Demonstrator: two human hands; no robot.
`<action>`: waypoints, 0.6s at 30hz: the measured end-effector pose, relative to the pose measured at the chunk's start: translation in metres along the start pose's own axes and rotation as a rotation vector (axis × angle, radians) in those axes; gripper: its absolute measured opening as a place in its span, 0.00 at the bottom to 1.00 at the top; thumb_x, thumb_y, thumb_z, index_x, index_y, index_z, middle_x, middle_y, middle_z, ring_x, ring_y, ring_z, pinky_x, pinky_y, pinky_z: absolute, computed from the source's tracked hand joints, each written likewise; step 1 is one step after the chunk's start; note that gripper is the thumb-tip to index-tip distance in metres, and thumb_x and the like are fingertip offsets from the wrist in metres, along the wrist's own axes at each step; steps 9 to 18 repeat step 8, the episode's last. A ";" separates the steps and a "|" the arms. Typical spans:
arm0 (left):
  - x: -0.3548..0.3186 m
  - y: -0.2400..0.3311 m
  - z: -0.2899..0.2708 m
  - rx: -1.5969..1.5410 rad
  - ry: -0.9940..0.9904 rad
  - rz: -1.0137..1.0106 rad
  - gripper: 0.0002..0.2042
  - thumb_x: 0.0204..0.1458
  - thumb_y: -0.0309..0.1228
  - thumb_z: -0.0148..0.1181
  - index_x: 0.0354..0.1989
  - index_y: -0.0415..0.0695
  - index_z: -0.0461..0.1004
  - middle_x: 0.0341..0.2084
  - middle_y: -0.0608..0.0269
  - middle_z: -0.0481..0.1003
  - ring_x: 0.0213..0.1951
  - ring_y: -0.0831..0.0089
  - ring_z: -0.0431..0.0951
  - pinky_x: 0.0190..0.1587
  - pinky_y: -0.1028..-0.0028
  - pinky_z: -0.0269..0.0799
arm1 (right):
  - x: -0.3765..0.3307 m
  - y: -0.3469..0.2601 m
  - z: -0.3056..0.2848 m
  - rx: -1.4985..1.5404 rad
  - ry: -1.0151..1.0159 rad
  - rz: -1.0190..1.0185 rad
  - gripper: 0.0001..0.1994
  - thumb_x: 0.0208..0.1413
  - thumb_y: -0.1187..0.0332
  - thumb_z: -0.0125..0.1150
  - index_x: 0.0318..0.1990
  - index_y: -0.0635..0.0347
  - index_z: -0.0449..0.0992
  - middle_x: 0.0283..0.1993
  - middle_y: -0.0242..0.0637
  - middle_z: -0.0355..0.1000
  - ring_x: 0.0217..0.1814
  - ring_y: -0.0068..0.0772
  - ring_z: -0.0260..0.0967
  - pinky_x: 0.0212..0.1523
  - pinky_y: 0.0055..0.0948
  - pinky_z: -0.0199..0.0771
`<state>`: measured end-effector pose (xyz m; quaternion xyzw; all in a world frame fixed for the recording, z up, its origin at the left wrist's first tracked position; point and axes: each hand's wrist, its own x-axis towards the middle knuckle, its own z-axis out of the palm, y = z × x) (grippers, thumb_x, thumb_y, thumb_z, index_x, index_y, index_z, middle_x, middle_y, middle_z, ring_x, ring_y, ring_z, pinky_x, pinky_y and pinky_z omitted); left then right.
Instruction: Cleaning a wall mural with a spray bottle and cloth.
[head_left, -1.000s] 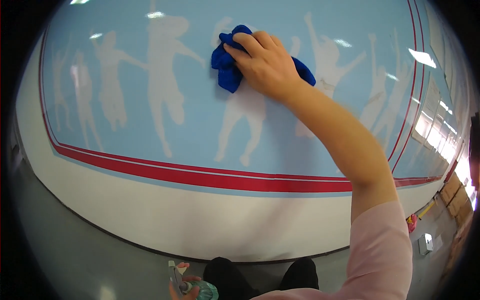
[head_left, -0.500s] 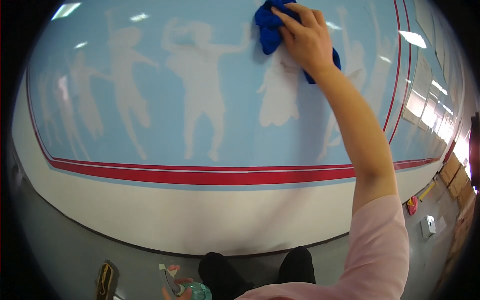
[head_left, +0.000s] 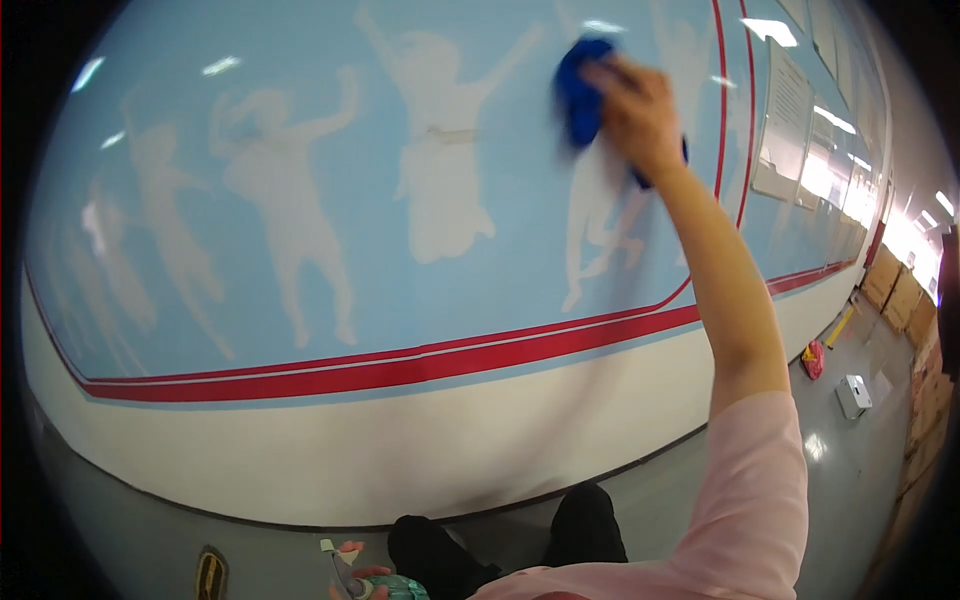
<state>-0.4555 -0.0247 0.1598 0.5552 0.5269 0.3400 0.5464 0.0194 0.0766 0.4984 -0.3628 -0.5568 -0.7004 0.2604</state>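
Head view: the right hand (head_left: 640,110) presses a bunched blue cloth (head_left: 582,95), fingers clamped on it, high against the light-blue wall (head_left: 300,100), among pale figure silhouettes (head_left: 440,180). The cloth's long axis runs roughly vertical. Low down, the left hand (head_left: 362,582) grips a spray bottle (head_left: 345,572), nozzle upward.
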 end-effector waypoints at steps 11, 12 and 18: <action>0.005 -0.001 0.011 0.096 -0.092 0.115 0.33 0.46 0.21 0.53 0.61 0.51 0.46 0.33 0.63 0.72 0.37 0.74 0.69 0.34 0.76 0.67 | -0.052 -0.024 0.005 0.025 0.141 0.291 0.16 0.37 0.73 0.55 0.38 0.49 0.76 0.43 0.38 0.67 0.46 0.37 0.63 0.49 0.37 0.59; 0.005 -0.001 0.011 0.096 -0.092 0.115 0.33 0.46 0.21 0.53 0.61 0.51 0.46 0.33 0.63 0.72 0.37 0.74 0.69 0.34 0.76 0.67 | -0.052 -0.024 0.005 0.025 0.141 0.291 0.16 0.37 0.73 0.55 0.38 0.49 0.76 0.43 0.38 0.67 0.46 0.37 0.63 0.49 0.37 0.59; 0.005 -0.001 0.011 0.096 -0.092 0.115 0.33 0.46 0.21 0.53 0.61 0.51 0.46 0.33 0.63 0.72 0.37 0.74 0.69 0.34 0.76 0.67 | -0.052 -0.024 0.005 0.025 0.141 0.291 0.16 0.37 0.73 0.55 0.38 0.49 0.76 0.43 0.38 0.67 0.46 0.37 0.63 0.49 0.37 0.59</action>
